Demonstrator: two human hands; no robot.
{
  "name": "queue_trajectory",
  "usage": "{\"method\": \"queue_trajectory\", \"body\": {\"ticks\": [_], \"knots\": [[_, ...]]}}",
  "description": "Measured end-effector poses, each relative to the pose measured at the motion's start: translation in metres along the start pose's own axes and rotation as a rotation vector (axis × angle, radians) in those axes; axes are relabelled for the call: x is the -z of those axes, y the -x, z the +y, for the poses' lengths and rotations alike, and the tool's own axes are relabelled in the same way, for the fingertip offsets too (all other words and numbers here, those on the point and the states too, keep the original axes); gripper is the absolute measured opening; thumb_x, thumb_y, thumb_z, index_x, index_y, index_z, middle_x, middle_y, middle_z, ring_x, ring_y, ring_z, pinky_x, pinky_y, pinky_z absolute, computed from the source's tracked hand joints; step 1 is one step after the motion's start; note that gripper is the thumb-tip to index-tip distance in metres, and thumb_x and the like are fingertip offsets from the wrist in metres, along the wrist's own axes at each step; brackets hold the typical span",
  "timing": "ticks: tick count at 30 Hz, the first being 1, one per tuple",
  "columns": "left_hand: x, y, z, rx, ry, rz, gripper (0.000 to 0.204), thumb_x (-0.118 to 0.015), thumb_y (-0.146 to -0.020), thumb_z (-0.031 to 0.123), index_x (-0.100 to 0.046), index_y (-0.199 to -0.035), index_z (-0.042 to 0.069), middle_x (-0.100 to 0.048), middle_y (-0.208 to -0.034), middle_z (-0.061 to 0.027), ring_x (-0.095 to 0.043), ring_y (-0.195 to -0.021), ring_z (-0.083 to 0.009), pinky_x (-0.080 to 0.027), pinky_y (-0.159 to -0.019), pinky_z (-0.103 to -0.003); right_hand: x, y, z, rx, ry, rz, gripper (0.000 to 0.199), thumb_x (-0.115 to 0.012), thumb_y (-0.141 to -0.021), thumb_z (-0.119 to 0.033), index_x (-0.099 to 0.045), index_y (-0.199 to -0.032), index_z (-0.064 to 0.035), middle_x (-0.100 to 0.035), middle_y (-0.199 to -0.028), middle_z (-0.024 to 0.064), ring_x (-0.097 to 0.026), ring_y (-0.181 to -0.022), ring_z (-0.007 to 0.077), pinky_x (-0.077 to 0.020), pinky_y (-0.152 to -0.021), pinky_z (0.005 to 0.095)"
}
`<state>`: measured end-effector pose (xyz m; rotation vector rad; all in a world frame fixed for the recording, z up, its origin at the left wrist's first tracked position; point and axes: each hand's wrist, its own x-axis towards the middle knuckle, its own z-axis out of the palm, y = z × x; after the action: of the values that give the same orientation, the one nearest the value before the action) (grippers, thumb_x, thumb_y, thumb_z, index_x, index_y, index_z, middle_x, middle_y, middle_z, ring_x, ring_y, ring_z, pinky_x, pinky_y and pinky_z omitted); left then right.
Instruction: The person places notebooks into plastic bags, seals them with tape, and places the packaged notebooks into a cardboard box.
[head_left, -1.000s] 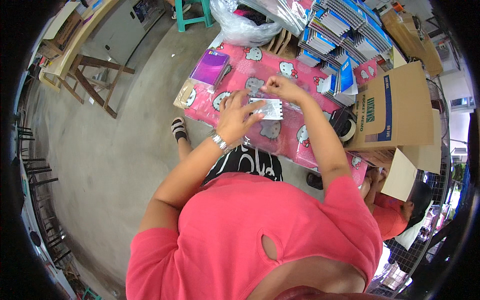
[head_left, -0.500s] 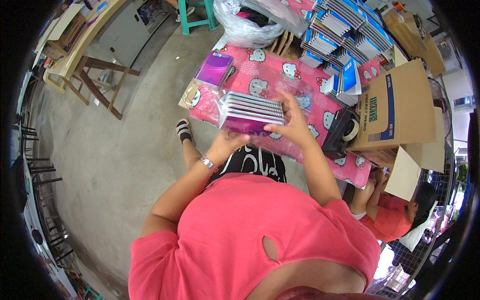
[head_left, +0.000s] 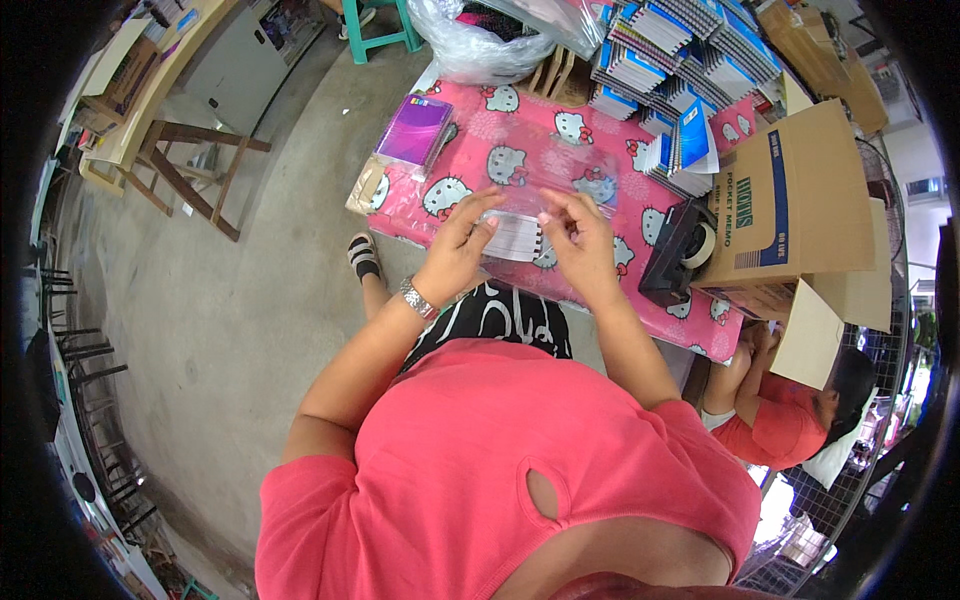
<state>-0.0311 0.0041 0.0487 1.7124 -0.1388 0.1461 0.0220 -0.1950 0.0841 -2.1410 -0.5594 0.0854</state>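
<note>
A stack of small spiral-bound notebooks (head_left: 515,238) lies between my hands at the near edge of the table, white pages and dark wire coils showing. My left hand (head_left: 458,248) is at its left side, fingers curved inward, thumb apart from them. On the right, my right hand (head_left: 582,248) curves over the coil end, its thumb and fingers also apart. Neither hand visibly grips the stack; whether the fingertips touch thin plastic I cannot tell. Clear plastic (head_left: 560,160) lies just beyond my fingers. Farther left sits a purple notebook stack (head_left: 415,130) in clear wrap.
Pink patterned cloth (head_left: 445,198) covers the table. A black tape dispenser (head_left: 675,255) and an open cardboard box (head_left: 800,200) stand right. Piled blue spiral notebooks (head_left: 690,60) and a plastic bundle (head_left: 470,50) are at the back. Another person (head_left: 790,415) sits at lower right.
The notebook stack has gone from held up and tilted, purple cover showing, to lying lower between my hands. Both hands have let go of its sides, their fingers now curving over it.
</note>
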Motion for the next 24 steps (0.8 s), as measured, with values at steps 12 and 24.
{"method": "queue_trajectory", "body": {"ticks": [12, 24], "knots": [[-0.013, 0.050, -0.007, -0.035, 0.064, 0.228, 0.041, -0.038, -0.100, 0.026, -0.044, -0.130, -0.001, -0.049, -0.129, -0.0131, -0.046, -0.120, -0.0223, -0.033, -0.104, -0.035, -0.009, 0.033, 0.019, 0.250, -0.225, 0.033, 0.017, -0.059, -0.083, -0.004, -0.063, -0.099, -0.0002, -0.064, -0.102, 0.0116, -0.059, -0.098, 0.0274, -0.0438, -0.089, 0.0362], [-0.006, 0.034, 0.000, -0.246, -0.317, 0.122, 0.038, -0.052, -0.092, 0.030, -0.060, -0.119, 0.004, -0.051, -0.124, -0.0170, -0.046, -0.116, -0.0328, -0.035, -0.100, -0.043, -0.011, 0.019, 0.014, 0.476, 0.068, -0.100, 0.041, -0.068, -0.070, -0.019, -0.064, -0.110, -0.0087, -0.058, -0.124, 0.0072, -0.048, -0.117, 0.0280, -0.0261, -0.102, 0.0444]]}}
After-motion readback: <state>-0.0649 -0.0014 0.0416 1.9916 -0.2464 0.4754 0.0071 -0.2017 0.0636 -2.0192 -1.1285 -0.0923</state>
